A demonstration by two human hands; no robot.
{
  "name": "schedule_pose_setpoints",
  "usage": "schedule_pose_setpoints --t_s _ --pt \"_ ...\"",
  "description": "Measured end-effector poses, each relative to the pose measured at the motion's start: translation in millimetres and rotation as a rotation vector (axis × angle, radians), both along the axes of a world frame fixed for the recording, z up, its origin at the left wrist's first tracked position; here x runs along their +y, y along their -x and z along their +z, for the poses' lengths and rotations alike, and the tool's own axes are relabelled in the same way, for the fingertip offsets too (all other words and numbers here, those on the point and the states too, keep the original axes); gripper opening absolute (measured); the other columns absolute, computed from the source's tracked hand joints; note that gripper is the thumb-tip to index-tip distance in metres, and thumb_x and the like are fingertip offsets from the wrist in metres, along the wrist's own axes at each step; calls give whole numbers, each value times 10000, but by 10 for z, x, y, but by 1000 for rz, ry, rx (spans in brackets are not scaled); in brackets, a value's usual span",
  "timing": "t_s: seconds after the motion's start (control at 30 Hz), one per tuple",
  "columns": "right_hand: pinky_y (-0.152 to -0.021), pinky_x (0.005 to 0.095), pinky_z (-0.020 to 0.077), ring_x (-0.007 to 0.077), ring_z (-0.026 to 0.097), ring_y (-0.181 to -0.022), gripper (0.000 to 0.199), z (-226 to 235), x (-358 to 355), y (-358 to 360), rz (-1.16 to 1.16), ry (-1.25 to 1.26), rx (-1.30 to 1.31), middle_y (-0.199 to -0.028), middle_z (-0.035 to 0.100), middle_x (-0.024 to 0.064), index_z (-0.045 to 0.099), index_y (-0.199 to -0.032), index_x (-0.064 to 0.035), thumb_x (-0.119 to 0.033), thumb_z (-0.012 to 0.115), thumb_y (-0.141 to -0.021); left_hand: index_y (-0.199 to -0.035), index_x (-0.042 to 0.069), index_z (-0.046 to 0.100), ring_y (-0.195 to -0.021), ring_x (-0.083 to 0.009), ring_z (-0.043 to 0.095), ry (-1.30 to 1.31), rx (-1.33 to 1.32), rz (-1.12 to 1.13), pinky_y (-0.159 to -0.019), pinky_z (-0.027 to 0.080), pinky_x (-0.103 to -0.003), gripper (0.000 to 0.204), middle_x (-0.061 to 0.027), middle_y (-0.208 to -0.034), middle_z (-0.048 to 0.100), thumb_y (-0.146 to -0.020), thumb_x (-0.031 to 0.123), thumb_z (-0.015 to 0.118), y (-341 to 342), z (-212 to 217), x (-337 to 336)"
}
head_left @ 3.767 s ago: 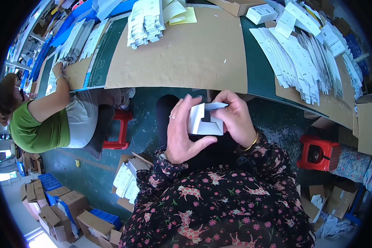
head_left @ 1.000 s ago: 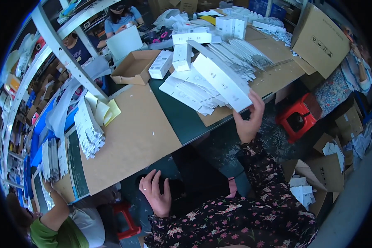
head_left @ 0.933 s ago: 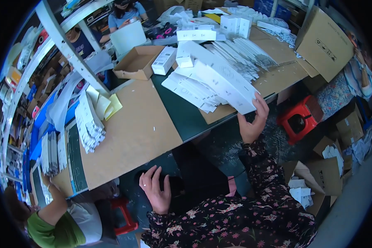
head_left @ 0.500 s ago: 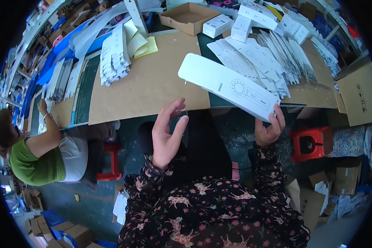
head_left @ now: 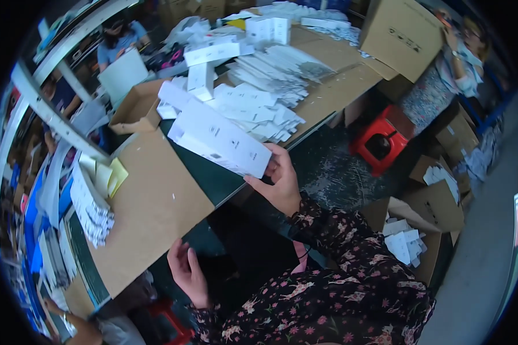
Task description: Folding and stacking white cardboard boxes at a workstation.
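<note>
Handling the long white carton [head_left: 220, 138] well would seem to call for a light, firm pinch at its near end only, since squeezing harder could crease what looks like thin card; the long body wants to be borne level, with the far flap clear of the loose flat white pieces [head_left: 285, 72] behind it. The carton hangs slantwise in front of the green part of the desk [head_left: 204, 172], its near end by the desk's front edge and its far end pointing away to the left, toward the brown open tray [head_left: 133, 125] (whether its underside touches anything is hidden from this angle). A second point of support nearer the middle would, I judge, stop the free end from swinging. The right hand [head_left: 283, 185] has its grip closed about the near end, thumb along the lower edge and fingers bent round the end face; its forearm, in a dark flowered sleeve [head_left: 339, 233], slants up and leftward from the lower right, with the elbow low. The left hand [head_left: 190, 280] holds nothing: its grip is moderately wide, fingers loosely curled and thumb apart, raised near the front edge, below the cardboard sheet [head_left: 149, 195] and well apart from the carton.
</note>
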State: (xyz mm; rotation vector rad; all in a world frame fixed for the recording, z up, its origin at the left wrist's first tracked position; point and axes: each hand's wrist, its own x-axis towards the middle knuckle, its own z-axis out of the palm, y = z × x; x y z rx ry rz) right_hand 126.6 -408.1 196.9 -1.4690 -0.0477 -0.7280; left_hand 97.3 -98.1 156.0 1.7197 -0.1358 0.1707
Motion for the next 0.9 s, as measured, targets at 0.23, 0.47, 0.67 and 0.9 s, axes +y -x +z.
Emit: schedule_pose_setpoints --t_s 0.23,0.47,0.67,0.9 --pt "-1061 347 544 214 621 -1256 676 45 -148 -124 -6 -344 49 -1358 550 132 376 -1458 12 31 786 -921 -1417 -39 564 -1279 -216 610 -207 -104 10 -1041 515 -317 381 -147 -1525 552 -1047 22 633 10 -185 98" --pt "-933 336 594 192 674 -1128 633 69 -214 -122 -42 -382 29 -1308 590 138 396 -1437 13 11 784 -938 -1332 -41 631 -1168 -199 646 -301 -131 16 -942 537 -287 311 -147 -1520 551 -1026 12 650 -28 -205 128" --pt "-868 347 610 193 691 -1048 588 25 -188 -351 18 -632 98 -1277 628 144 394 -1441 -2 -35 755 -978 -1303 -36 649 -1184 -236 641 -339 -169 31 -952 529 -302 300 -167 -1511 554 -1006 4 664 13 -182 167" --pt "-1007 388 579 275 677 -1148 804 548 -553 -1404 75 -536 -76 -1310 627 200 214 -1602 30 -54 730 -991 -1259 -31 667 -1279 -312 608 -362 -131 16 -1017 511 -366 301 -196 -1528 546 -960 -7 696 30 -44 70"
